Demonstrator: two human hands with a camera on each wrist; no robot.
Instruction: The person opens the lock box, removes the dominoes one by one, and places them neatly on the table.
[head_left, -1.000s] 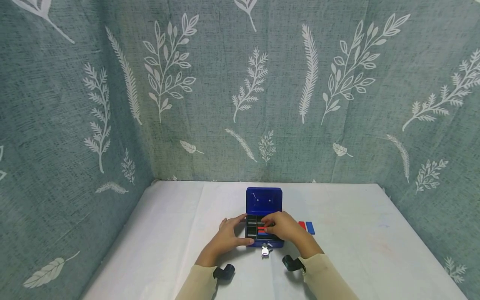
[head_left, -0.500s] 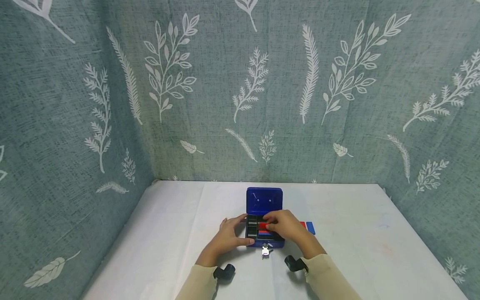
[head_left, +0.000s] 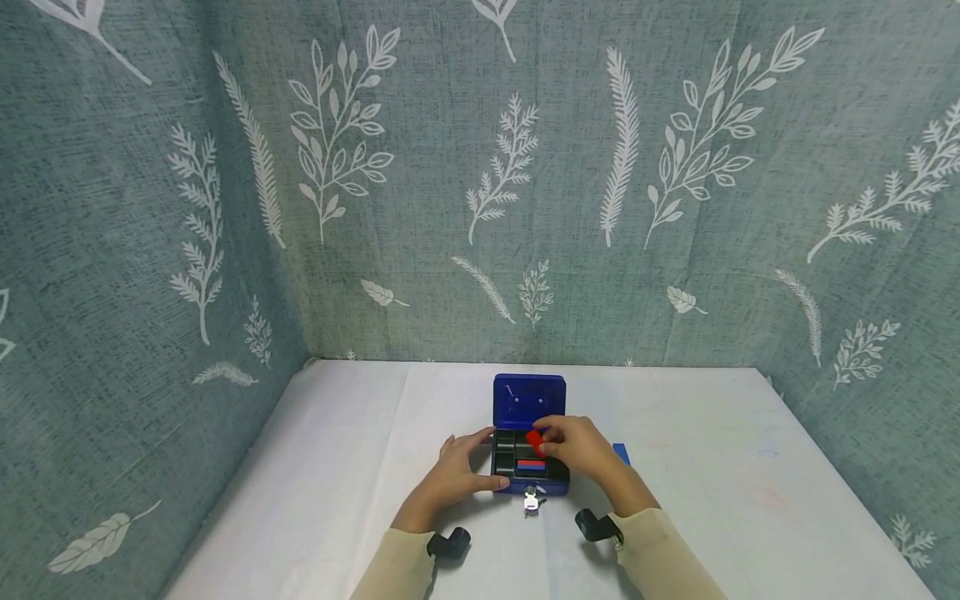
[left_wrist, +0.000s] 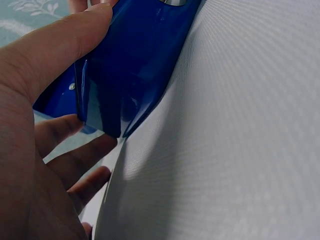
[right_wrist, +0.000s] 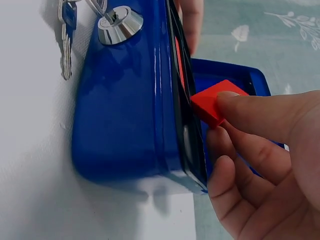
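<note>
A small blue cash box (head_left: pixel 502 487) stands on the white table with its lid (head_left: pixel 528 398) raised. My left hand (head_left: pixel 455 477) holds it at the left side, thumb at the front rim and fingers along the side. In my right hand (head_left: pixel 581 446) a flat red block (head_left: pixel 536 442) is pinched between thumb and fingers, tilted over the black tray (head_left: pixel 505 464). The right wrist view shows this red block (right_wrist: pixel 210 102) near the tray's edge. Inside a tray compartment lie a red block (head_left: pixel 531 462) and a blue block (head_left: pixel 531 467).
Keys (head_left: pixel 531 502) hang from the lock (right_wrist: pixel 120 25) at the box's front. Another blue block (head_left: pixel 621 452) lies on the table right of the box, partly behind the right forearm. Patterned green cloth (head_left: pixel 435 167) surrounds the table at the back and sides.
The red block has come up out of the tray and tilted in my right hand, which moved slightly right and back. A red block on the table is now hidden. My left hand stayed put.
</note>
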